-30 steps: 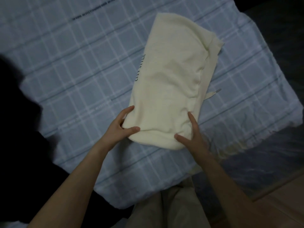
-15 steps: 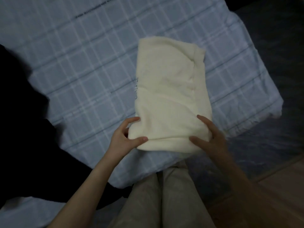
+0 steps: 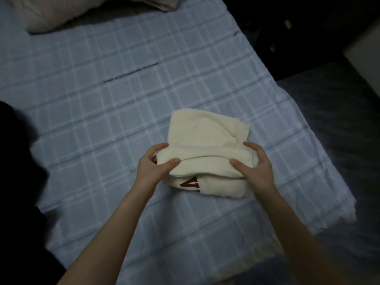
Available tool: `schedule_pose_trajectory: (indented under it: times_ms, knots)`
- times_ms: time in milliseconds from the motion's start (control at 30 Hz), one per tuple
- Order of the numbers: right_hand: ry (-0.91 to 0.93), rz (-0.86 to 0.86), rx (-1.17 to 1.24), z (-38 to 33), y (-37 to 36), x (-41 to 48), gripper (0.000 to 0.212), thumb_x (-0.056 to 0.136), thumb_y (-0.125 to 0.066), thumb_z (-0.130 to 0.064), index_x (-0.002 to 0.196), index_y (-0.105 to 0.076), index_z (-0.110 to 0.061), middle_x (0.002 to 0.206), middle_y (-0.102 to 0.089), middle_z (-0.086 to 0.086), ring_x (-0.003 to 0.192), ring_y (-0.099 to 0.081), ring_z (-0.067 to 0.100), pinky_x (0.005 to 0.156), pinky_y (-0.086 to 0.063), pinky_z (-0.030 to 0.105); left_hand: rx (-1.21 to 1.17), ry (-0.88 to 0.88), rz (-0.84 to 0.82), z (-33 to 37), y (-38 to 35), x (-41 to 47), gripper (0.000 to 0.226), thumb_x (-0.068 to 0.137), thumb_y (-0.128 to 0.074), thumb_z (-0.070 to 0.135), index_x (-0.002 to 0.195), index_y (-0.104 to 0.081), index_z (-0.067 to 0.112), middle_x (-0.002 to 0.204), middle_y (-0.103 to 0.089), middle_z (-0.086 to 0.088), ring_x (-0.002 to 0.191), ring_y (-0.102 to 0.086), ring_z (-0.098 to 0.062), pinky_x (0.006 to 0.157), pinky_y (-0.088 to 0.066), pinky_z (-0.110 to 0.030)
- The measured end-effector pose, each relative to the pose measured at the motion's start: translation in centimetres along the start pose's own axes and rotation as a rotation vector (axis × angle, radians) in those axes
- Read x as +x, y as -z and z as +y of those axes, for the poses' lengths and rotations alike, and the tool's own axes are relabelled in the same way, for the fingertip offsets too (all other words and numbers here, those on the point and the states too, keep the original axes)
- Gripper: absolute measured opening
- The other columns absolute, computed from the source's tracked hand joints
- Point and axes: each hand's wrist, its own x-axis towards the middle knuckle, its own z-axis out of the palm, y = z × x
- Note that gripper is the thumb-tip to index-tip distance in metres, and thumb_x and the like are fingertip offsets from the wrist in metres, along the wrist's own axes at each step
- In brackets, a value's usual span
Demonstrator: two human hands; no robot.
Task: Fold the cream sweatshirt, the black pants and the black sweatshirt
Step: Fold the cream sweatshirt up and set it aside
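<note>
cream sweatshirt [image 3: 207, 130], folded over, half hides its print [image 3: 190, 183].

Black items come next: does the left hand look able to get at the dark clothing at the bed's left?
Probably yes, once freed: the left hand grips the cream sweatshirt now, yet only open checked sheet lies between it and the dark clothing.

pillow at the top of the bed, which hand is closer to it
Left. The left hand grips the left end of the cream sweatshirt, below and right of the pillow. The right hand grips the other end, farther right.
</note>
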Motion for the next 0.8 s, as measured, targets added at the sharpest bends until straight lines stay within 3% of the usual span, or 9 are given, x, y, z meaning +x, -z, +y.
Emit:
schedule_pose_trajectory:
  times_ms: [233,367,433,500,567,633,700,733,800]
  knots:
    - [-0.067,0.069,0.079,2.9,-3.2,7.5,0.053,0.073,-0.085,-0.011,0.119,-0.061,-0.016,0.108,-0.060,-0.013,0.085,-0.058,-0.012,0.071,-0.047,0.005,0.046,0.015,0.078,-2.2,-3.3,7.3,0.045,0.073,-0.086,0.025,0.112,-0.064,0.029,0.108,-0.065,0.006,0.099,-0.064,-0.014,0.077,-0.053,-0.023]
    - [-0.082,0.043,0.067,2.7,-2.9,7.0,0.055,0.080,-0.080,-0.020,0.129,-0.056,-0.024,0.119,-0.057,-0.015,0.101,-0.056,-0.007,0.079,-0.047,0.004,0.003,0.020,0.049,-2.1,-2.9,7.0,0.056,0.079,-0.080,0.035,0.128,-0.053,0.039,0.110,-0.068,-0.002,0.100,-0.067,-0.017,0.084,-0.056,-0.030]
    - [-0.076,0.013,0.206,2.2,-2.6,6.5,0.051,0.093,-0.065,-0.025,0.140,-0.045,-0.031,0.131,-0.055,-0.011,0.112,-0.060,0.004,0.094,-0.049,0.017,-0.090,0.015,0.003,-1.5,-2.4,6.6,0.062,0.082,-0.073,0.048,0.134,-0.040,0.056,0.107,-0.072,-0.005,0.103,-0.069,-0.018,0.094,-0.051,-0.037]
    - [-0.116,0.022,0.411,1.0,-2.4,6.5,0.044,0.103,-0.045,-0.027,0.144,-0.035,-0.039,0.132,-0.061,0.009,0.114,-0.065,0.020,0.102,-0.049,0.034,-0.124,0.007,-0.059,-0.9,-2.5,6.2,0.062,0.087,-0.066,0.051,0.137,-0.031,0.062,0.107,-0.073,0.015,0.106,-0.066,-0.005,0.099,-0.045,-0.034]
    - [-0.076,0.022,0.422,0.2,-2.3,6.6,0.045,0.106,-0.034,-0.026,0.146,-0.027,-0.045,0.126,-0.064,0.017,0.115,-0.065,0.022,0.104,-0.045,0.036,-0.045,-0.068,-0.137,-0.4,-3.3,5.7,0.059,0.094,-0.060,0.041,0.144,-0.031,0.052,0.109,-0.064,0.037,0.108,-0.059,0.012,0.099,-0.041,-0.025]
    - [0.010,-0.004,0.241,-0.2,-2.9,6.5,0.052,0.104,-0.042,-0.026,0.142,-0.026,-0.057,0.141,-0.054,0.011,0.124,-0.058,0.015,0.109,-0.041,0.031,0.140,-0.205,-0.137,-0.8,-4.3,5.4,0.055,0.096,-0.054,0.043,0.148,-0.034,0.042,0.130,-0.057,0.028,0.126,-0.048,0.004,0.108,-0.037,-0.029]
    - [0.150,-0.095,-0.084,-0.3,-3.5,6.2,0.052,0.101,-0.048,-0.031,0.134,-0.029,-0.066,0.157,-0.035,-0.002,0.134,-0.043,0.006,0.109,-0.034,0.015,0.515,-0.383,-0.072,-2.1,-5.2,6.1,0.055,0.096,-0.039,0.052,0.149,-0.033,0.040,0.145,-0.043,0.013,0.139,-0.033,-0.015,0.116,-0.028,-0.043]
    - [0.245,-0.117,-0.286,-0.1,-3.9,6.1,0.050,0.100,-0.044,-0.034,0.138,-0.029,-0.061,0.158,-0.033,-0.004,0.137,-0.039,0.008,0.111,-0.032,0.016,0.732,-0.445,-0.024,-2.9,-5.8,6.7,0.056,0.096,-0.031,0.053,0.151,-0.030,0.039,0.150,-0.037,0.004,0.143,-0.026,-0.022,0.117,-0.023,-0.049]
    - [0.398,-0.037,-0.674,0.7,-5.1,6.1,0.055,0.095,-0.036,-0.039,0.150,-0.034,-0.037,0.156,-0.035,0.009,0.141,-0.035,0.027,0.117,-0.030,0.040,0.953,-0.473,0.043,-3.0,-7.0,7.8,0.057,0.099,-0.021,0.052,0.154,-0.021,0.037,0.160,-0.022,-0.003,0.149,-0.012,-0.029,0.119,-0.012,-0.054]
